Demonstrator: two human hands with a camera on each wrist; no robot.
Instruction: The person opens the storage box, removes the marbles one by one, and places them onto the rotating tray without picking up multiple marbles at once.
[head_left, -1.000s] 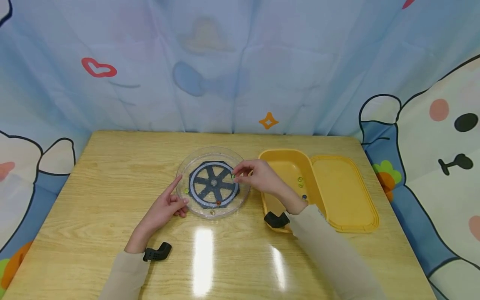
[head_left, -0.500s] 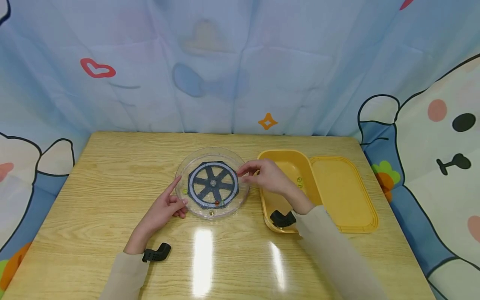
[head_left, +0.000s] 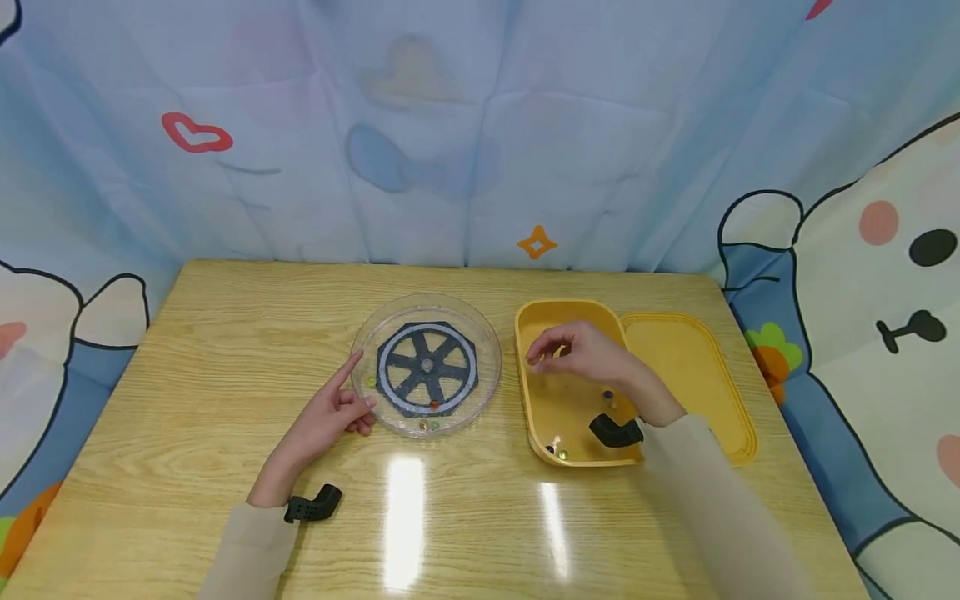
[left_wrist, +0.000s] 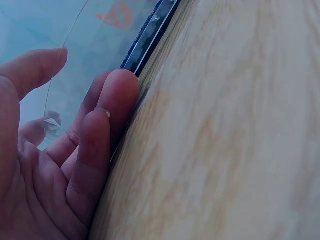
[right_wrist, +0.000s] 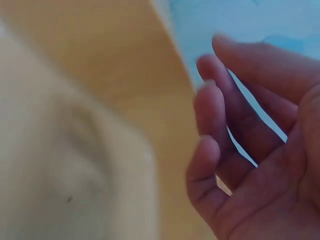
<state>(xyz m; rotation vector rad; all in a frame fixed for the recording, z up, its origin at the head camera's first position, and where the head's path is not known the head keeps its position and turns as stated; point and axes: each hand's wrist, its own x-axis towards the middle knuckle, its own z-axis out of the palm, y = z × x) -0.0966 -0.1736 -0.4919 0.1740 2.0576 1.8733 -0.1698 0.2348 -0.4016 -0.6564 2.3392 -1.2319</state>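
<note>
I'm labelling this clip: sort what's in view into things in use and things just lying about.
In use: clear round dish with wheel insert, marbles, yellow box, left hand, right hand.
Lying about: box lid, table, cartoon curtain.

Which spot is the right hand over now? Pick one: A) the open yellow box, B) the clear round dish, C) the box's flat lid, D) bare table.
A: the right hand hovers over the yellow box, apart from the clear dish.
</note>
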